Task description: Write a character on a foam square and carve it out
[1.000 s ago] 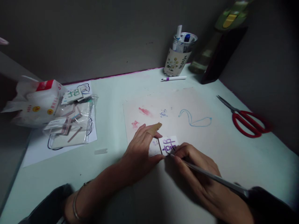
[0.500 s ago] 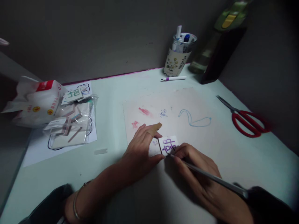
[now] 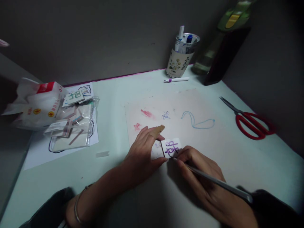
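Observation:
A small white card (image 3: 171, 147) with purple strokes lies on a stained pinkish board (image 3: 190, 107) in the middle of the pale green table (image 3: 114, 91). My left hand (image 3: 142, 155), with a plaster on one finger, presses flat on the card's left part. My right hand (image 3: 201, 177) grips a thin silver tool (image 3: 213, 181) like a pen, its tip touching the card's lower edge.
Red-handled scissors (image 3: 251, 122) lie at the right. A cup of pens (image 3: 181, 57) and a loose white pen (image 3: 176, 79) stand at the back, beside a green bottle (image 3: 220, 34). At the left sit a white bag (image 3: 35, 104), a clear pouch (image 3: 73, 126) of cut pieces and paper.

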The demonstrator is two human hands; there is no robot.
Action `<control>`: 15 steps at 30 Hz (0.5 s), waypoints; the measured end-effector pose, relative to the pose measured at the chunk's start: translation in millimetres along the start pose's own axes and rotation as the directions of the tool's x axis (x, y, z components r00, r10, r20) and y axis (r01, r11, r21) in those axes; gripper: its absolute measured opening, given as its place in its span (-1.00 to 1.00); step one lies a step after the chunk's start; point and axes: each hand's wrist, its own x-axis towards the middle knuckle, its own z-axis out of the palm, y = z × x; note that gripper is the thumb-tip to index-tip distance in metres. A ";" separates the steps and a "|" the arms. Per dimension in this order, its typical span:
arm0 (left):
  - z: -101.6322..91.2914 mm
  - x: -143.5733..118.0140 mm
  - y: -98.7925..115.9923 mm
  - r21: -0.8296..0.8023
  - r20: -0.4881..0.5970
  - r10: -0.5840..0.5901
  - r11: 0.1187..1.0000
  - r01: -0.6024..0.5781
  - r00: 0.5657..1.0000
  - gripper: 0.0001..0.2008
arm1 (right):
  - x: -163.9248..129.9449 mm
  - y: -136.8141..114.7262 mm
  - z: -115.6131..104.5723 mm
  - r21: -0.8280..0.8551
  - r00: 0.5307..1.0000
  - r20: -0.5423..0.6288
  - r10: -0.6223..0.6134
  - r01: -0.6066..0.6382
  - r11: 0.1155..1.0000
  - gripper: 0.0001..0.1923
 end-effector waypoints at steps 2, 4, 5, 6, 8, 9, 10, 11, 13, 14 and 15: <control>-0.1 0.1 0.2 0.001 0.003 -0.005 1.000 0.005 1.000 -0.22 | -0.2 0.6 0.3 0.000 1.000 0.000 0.001 -0.001 1.000 -0.87; -0.3 0.4 0.4 0.004 0.006 -0.004 1.000 0.004 1.000 -0.21 | -0.3 1.1 0.3 0.012 1.000 0.002 -0.005 0.005 1.000 -0.87; -0.3 0.4 0.4 0.006 0.009 -0.003 1.000 0.003 1.000 -0.20 | -0.2 1.3 0.2 0.018 1.000 0.007 -0.004 0.004 1.000 -0.87; -0.3 0.5 0.4 0.008 0.010 -0.003 1.000 0.002 1.000 -0.19 | 0.0 1.3 0.0 0.024 1.000 0.010 -0.004 0.004 1.000 -0.87; -0.3 0.4 0.3 0.009 0.012 -0.001 1.000 0.001 1.000 -0.18 | 0.3 1.3 -0.3 0.032 1.000 0.011 0.000 -0.001 0.999 -0.87; -0.2 0.3 0.2 0.009 0.011 -0.002 1.000 0.002 1.000 -0.18 | 0.3 1.3 -0.2 0.036 1.000 0.013 0.004 -0.004 0.999 -0.87; -0.1 0.2 0.3 0.010 0.009 -0.005 1.000 0.005 1.000 -0.18 | 0.1 1.4 0.2 0.037 1.000 0.008 0.003 -0.003 0.999 -0.87; 0.0 0.2 0.4 0.011 0.008 -0.007 1.000 0.007 1.000 -0.18 | -0.4 1.6 0.8 0.037 1.000 0.000 0.000 0.000 0.999 -0.87; 0.2 0.0 0.8 0.009 0.007 -0.004 1.000 0.004 1.000 -0.19 | -2.1 2.6 2.6 0.037 1.000 -0.012 0.007 -0.006 0.999 -0.86; 0.2 -0.2 1.1 0.005 0.008 -0.005 1.000 0.004 1.000 -0.19 | -3.2 3.3 3.6 0.047 1.000 -0.019 0.015 -0.014 0.999 -0.86; 0.0 -0.3 1.3 0.000 0.008 -0.008 1.000 0.008 1.000 -0.19 | -4.3 4.1 4.3 0.066 0.999 -0.027 0.033 -0.032 0.997 -0.86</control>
